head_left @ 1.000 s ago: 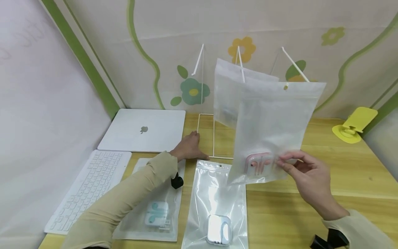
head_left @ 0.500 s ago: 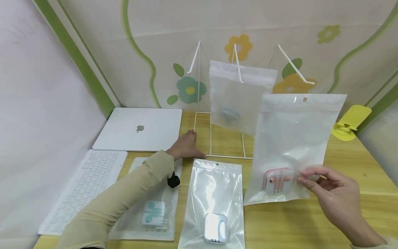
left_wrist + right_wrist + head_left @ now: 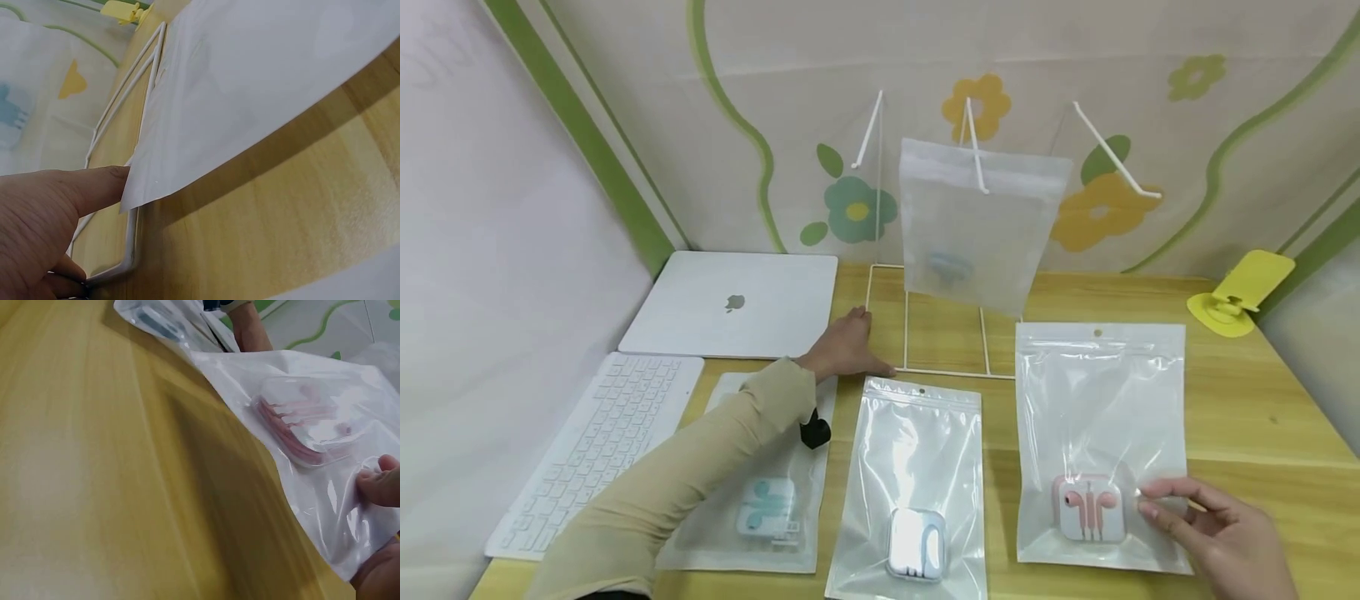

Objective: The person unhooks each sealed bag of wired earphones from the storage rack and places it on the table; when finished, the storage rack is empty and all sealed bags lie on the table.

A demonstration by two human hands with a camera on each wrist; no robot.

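My right hand (image 3: pixel 1232 533) pinches the right edge of a clear-front white zip bag (image 3: pixel 1097 417), low over the table. Inside it is a square case of pink earphones (image 3: pixel 1088 510), also visible in the right wrist view as a pink-edged case (image 3: pixel 306 425). My left hand (image 3: pixel 842 346) grips the left front corner of a white wire display rack (image 3: pixel 955 372). In the left wrist view its thumb (image 3: pixel 106 187) lies along the base wire. One frosted bag (image 3: pixel 977 225) hangs on the rack's middle hook; the left and right hooks (image 3: pixel 1116 154) are bare.
A bag with a silvery case (image 3: pixel 917 450) lies in front of the rack. Left of it, under my forearm, is a bag with teal earphones (image 3: pixel 763 504). A closed laptop (image 3: pixel 700 304) and a white keyboard (image 3: pixel 595 467) stand at left, a yellow phone stand (image 3: pixel 1240 296) at right.
My right hand has drawn the pink earphones' bag away from the right hook, then down and toward me to the table's right side. The left hand has stayed at the rack.
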